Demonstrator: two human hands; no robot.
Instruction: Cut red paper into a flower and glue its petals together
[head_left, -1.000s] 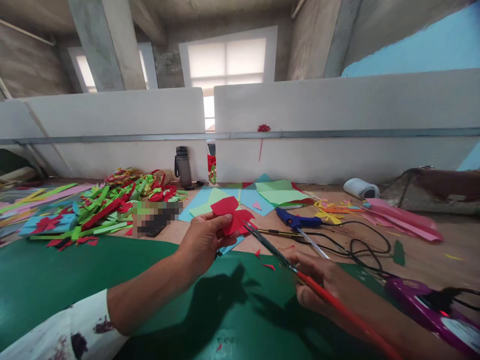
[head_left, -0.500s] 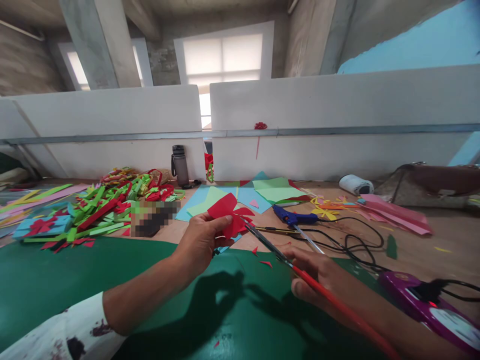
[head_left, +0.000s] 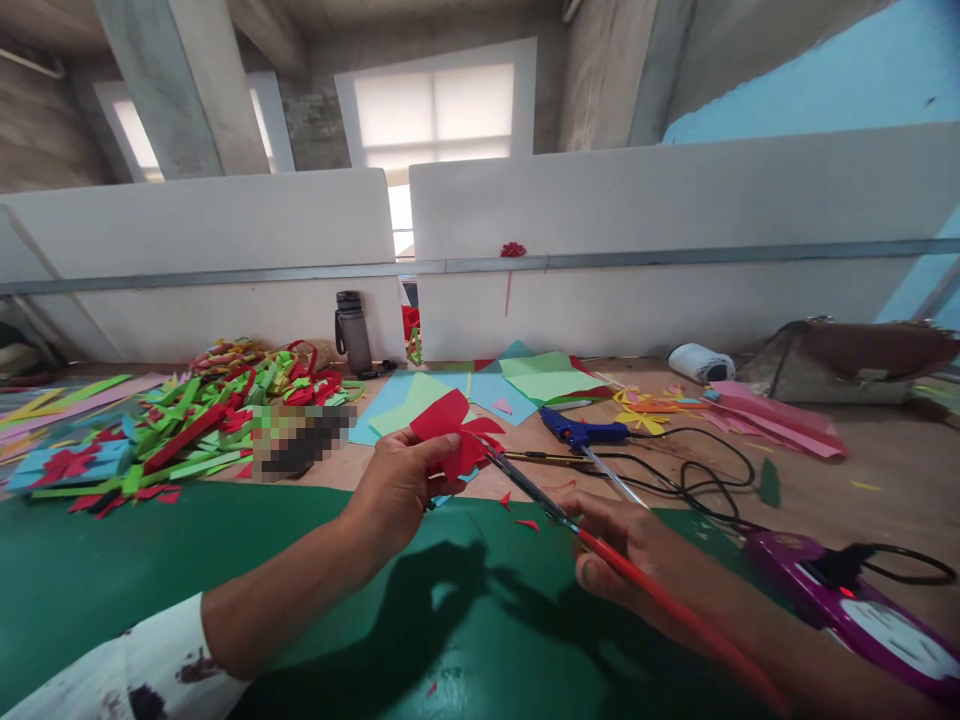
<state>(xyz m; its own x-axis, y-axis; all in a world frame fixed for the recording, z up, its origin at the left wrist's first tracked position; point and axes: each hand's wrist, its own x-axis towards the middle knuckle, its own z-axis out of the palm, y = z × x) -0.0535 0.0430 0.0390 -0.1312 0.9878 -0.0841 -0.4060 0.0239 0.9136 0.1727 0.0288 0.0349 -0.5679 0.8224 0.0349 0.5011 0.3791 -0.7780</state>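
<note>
Between the thumb and fingers of my left hand [head_left: 394,485] is a red paper cutout [head_left: 448,425] with petal-like lobes. My right hand [head_left: 619,535] is closed on scissors [head_left: 536,495] with red handles, partly hidden by the hand. Their blades reach up and left, with the tips at the right edge of the red paper. Small red paper scraps [head_left: 528,525] lie below the blades on the green mat [head_left: 300,610]. Behind my hands are sheets of blue and green paper [head_left: 551,375].
A blue glue gun [head_left: 581,430] with a black cord lies beyond my right hand. At right is a purple power strip [head_left: 817,585]. Green and red paper strips [head_left: 202,410] are heaped at left, near a grey bottle [head_left: 352,335]. A handbag [head_left: 847,365] rests far right.
The whole view has shifted slightly, so the table items appear a little further left. Both hands keep nearly the same pose, with the scissors still at the red paper.
</note>
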